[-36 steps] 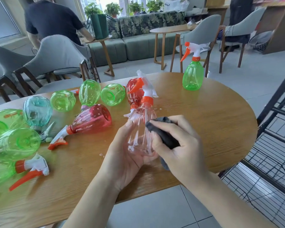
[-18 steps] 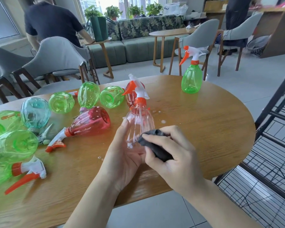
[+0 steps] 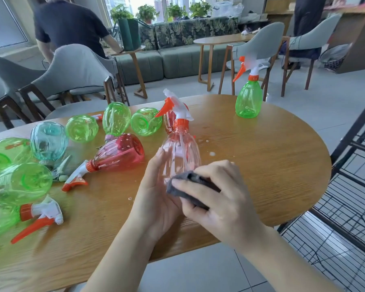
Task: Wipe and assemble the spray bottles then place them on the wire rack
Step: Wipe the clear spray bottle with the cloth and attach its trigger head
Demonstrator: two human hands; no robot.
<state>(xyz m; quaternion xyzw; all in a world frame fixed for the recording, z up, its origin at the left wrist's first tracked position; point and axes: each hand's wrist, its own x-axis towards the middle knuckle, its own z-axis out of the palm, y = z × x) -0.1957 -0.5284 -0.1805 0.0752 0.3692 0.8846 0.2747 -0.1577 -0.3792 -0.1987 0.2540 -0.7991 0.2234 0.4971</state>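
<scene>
At the centre of the frame, the left hand (image 3: pixel 156 199) wraps its fingers round a clear pink spray bottle (image 3: pixel 180 150), held upright above the wooden table (image 3: pixel 261 165). The right hand (image 3: pixel 219 199) pinches a grey cloth (image 3: pixel 188 186) against its lower side. The wire rack (image 3: pixel 346 197) stands at the right edge.

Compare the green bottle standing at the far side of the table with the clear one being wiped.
The green bottle stands alone on the table; the clear bottle is held in the left hand while the right hand presses a grey cloth on it. Both carry white-and-orange trigger heads.
</scene>
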